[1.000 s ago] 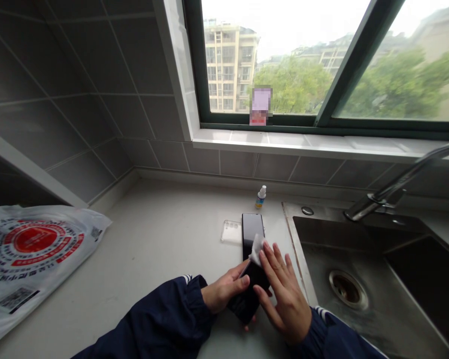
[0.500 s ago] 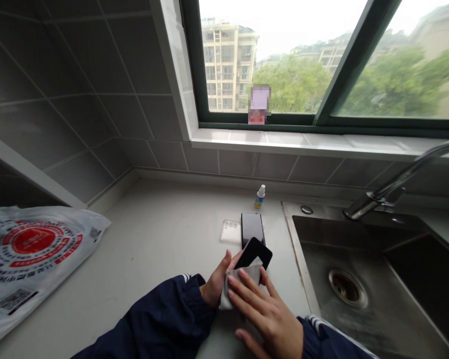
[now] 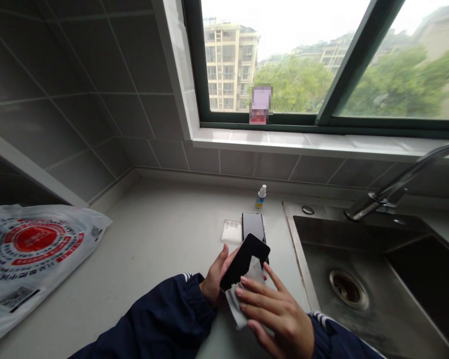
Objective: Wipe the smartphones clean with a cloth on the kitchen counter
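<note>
My left hand grips a black phone by its edges and holds it tilted above the counter. My right hand presses a white cleaning cloth against the phone's lower part, fingers laid over the cloth. A second black phone lies flat on the counter just beyond, with a clear phone case beside it on the left. A small spray bottle with a white cap stands further back near the wall.
A white plastic bag with red print lies at the left of the pale counter. A steel sink with a drain and a tap fills the right. Grey tiled walls and a window sill close the back.
The phone has been lifted and tilted up in my left hand. My right hand has slid the cloth from the phone's upper end down to its lower part.
</note>
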A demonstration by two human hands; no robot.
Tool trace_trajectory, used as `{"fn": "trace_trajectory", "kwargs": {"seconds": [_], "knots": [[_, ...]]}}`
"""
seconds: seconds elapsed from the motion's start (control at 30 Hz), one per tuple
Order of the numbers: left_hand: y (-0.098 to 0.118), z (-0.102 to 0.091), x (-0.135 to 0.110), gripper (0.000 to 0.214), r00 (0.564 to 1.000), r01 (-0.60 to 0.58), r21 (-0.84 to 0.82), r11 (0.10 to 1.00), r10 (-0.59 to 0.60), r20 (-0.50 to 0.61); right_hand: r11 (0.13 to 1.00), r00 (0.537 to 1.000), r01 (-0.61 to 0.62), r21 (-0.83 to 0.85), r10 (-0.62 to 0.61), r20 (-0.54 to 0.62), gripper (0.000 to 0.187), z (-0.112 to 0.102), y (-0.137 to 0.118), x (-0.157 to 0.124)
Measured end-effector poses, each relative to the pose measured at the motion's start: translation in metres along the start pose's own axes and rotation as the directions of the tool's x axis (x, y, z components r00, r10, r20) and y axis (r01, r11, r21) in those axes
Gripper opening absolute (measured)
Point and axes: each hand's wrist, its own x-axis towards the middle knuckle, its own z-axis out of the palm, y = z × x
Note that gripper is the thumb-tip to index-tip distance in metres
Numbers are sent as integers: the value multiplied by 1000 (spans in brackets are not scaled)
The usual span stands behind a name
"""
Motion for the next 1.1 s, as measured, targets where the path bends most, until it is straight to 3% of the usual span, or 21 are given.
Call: {"fn": "trace_trajectory", "kwargs": {"seconds": [0.2,0.4,1.1], "knots": [[1,-4,1,69,999,-25,8,1000,26,-41,999,999,-17,-31,15,-49,32,-6,18,-5],[3,-15,-1,72,981,175,123,977,-183,64,985,986,-140,-105,130,-101,42,-4,34,-14],[3,-18,-1,70,970,169,137,976,-189,152,948,960,-272,-167,255,-115,49,6,38,-15]]}}
